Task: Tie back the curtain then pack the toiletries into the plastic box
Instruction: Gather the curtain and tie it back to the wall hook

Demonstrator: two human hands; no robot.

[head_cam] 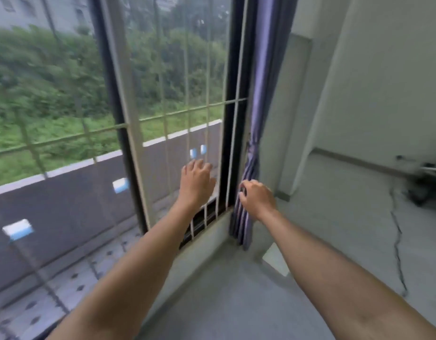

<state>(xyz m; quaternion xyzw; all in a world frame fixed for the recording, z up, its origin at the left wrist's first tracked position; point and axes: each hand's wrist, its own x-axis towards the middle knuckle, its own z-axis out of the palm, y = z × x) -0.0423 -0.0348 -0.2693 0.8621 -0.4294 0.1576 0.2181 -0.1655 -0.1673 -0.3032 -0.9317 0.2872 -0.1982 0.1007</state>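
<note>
**Curtain bunched at window corner, right hand on it**

Your right hand [257, 198] has its fingers [244, 190] curled into the purple curtain [257, 114], gripping the folds low down. The curtain hangs gathered in the corner between the window frame [232, 148] and the white wall [374, 94], its hem near the concrete floor [224, 290]. Your left hand [196, 182] is open, fingers relaxed and spread, in front of the window grille [187, 114], holding nothing. It sits just left of the curtain, apart from it. Toiletries and plastic box: out of view.
</note>
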